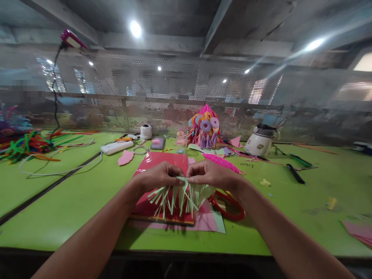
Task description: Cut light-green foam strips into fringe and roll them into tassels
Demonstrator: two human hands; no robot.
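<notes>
Between my two hands hangs a strip of pale green fringed paper (183,199), its cut strands pointing down. My left hand (159,176) pinches its upper edge with thumb and fingertips. Close beside it, my right hand (210,175) pinches the same edge, fingers closed. Below lies a red glossy folder or book (142,209), on top of pink paper (205,221) and a pale green sheet. Red scissors handles (232,211) show under my right wrist. Just behind that hand is a bright pink wound bundle (222,162).
On the green table (81,213) are a white power strip (116,147) with a cable, colourful strips (27,147) at left and a kettle-like jug (260,140). A colourful tasselled ornament (205,126) sits at the back. A black-handled cutter (295,174) lies right.
</notes>
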